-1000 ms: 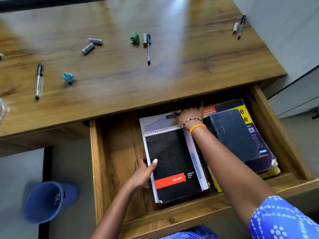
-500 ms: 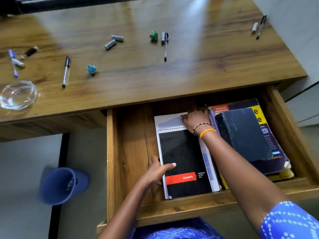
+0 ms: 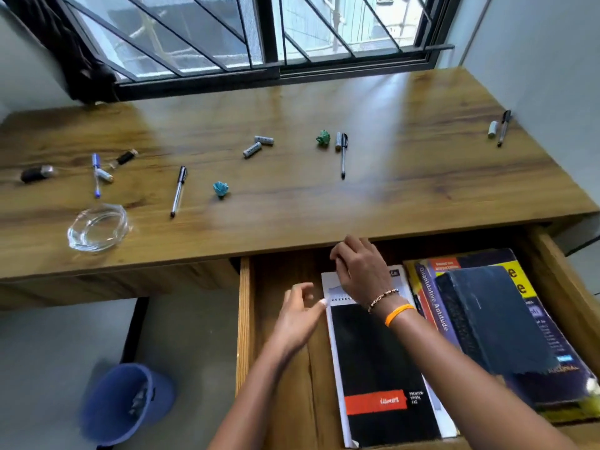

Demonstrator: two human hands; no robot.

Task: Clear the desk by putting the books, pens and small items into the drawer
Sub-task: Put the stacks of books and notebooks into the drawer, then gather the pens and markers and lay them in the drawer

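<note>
Both hands are hovering over the open drawer (image 3: pixel 246 319), holding nothing. The right hand (image 3: pixel 360 271) is hanging with fingers loosely curled above the top of the black spiral pad (image 3: pixel 383 368); the left hand (image 3: pixel 298 316), fingers relaxed and apart, is just beside the pad's left edge. To the right of the right hand, a dark notebook (image 3: pixel 493 316) is lying on the "Quantitative Aptitude" book (image 3: pixel 435 306), so the books look stowed.

Beyond the hands, on the table (image 3: pixel 389 203), pens (image 3: pixel 343 154) and two batteries (image 3: pixel 258 146) are waiting, with crumpled paper bits (image 3: pixel 221 189) and a glass dish (image 3: pixel 97 227) off to the left. Round pens and batteries are likely to roll off the glossy top if swept carelessly, and the dish could chip if dropped onto the books.

The wood-grain table is sitting under a barred window (image 3: pixel 259 34); a blue bin (image 3: pixel 123 401) is standing on the floor, left of the left arm.
</note>
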